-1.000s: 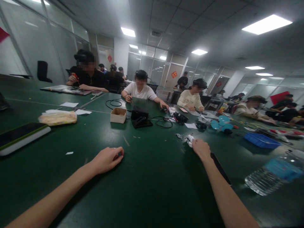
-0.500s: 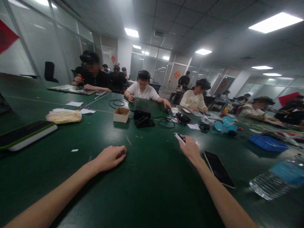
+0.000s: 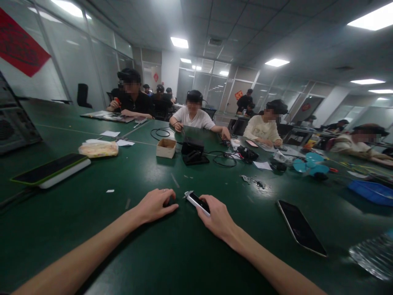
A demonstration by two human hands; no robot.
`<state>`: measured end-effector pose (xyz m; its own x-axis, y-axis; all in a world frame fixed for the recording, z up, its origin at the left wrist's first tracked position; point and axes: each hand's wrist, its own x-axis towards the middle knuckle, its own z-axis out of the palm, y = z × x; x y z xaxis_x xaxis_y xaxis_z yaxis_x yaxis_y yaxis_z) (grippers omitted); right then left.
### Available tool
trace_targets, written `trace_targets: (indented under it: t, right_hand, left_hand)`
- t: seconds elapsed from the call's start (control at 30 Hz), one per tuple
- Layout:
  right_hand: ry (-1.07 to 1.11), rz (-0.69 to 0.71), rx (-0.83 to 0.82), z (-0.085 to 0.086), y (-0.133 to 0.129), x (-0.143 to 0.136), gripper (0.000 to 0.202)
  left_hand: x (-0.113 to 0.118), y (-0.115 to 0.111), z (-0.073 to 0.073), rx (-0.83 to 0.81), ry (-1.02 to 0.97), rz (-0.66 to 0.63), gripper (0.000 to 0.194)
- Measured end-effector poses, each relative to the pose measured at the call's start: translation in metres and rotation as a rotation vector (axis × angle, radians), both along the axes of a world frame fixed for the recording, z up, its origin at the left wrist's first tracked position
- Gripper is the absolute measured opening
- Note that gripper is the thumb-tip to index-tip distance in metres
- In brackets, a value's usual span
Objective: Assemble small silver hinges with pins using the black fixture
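Note:
My right hand (image 3: 217,215) grips a slim white device with a black top face (image 3: 196,201), a small metal part at its left end. It is just above or on the green table, close to my left hand (image 3: 156,206). My left hand rests on the table with fingers curled and thumb reaching forward. A dark patch shows between them; whether it is an object or shadow I cannot make out. Beyond the right hand lie small metal parts (image 3: 260,184). A phone (image 3: 301,227) lies to the right of that hand.
Ahead stand a small open box (image 3: 166,148) and a black stand (image 3: 194,150) with cables. At left are a green-edged panel device (image 3: 50,170) and a bagged item (image 3: 98,149). Blue fan blades (image 3: 311,164), a blue tray (image 3: 371,192) and a water bottle (image 3: 373,256) are at right. Several people sit around.
My right hand has drawn the white device leftward and nearer, beside my left hand, uncovering the small metal parts. My left hand stays curled on the table. The view has turned slightly left.

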<state>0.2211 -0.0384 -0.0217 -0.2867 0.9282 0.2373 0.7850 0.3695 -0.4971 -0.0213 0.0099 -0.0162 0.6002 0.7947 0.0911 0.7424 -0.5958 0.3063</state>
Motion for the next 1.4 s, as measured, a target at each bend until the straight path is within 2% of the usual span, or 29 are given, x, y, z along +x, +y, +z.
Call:
trace_targets:
  t: [0.23,0.47,0.7,1.17,1.3,1.4]
  right_hand:
    - [0.081,0.116,0.024,0.0,-0.01,-0.008,0.021]
    - [0.056,0.19,-0.016,0.005,-0.014,-0.005,0.03]
    - [0.045,0.455,0.029,0.005,-0.018,-0.006,0.032]
    - [-0.107,0.401,0.026,0.001,-0.015,-0.005,0.049]
    - [-0.081,0.49,0.133,-0.002,-0.014,-0.004,0.042]
    - [-0.06,0.506,0.219,-0.004,-0.014,-0.004,0.035]
  left_hand:
    - [0.008,-0.005,-0.003,0.06,-0.013,-0.071,0.023]
    - [0.006,-0.004,-0.003,0.048,-0.022,-0.051,0.024]
    - [0.005,-0.003,-0.005,0.072,-0.004,-0.042,0.023]
    - [0.003,-0.001,-0.01,0.099,-0.039,-0.073,0.023]
    - [0.003,0.0,-0.01,0.103,-0.039,-0.066,0.024]
    - [0.003,0.0,-0.01,0.09,-0.032,-0.068,0.025]
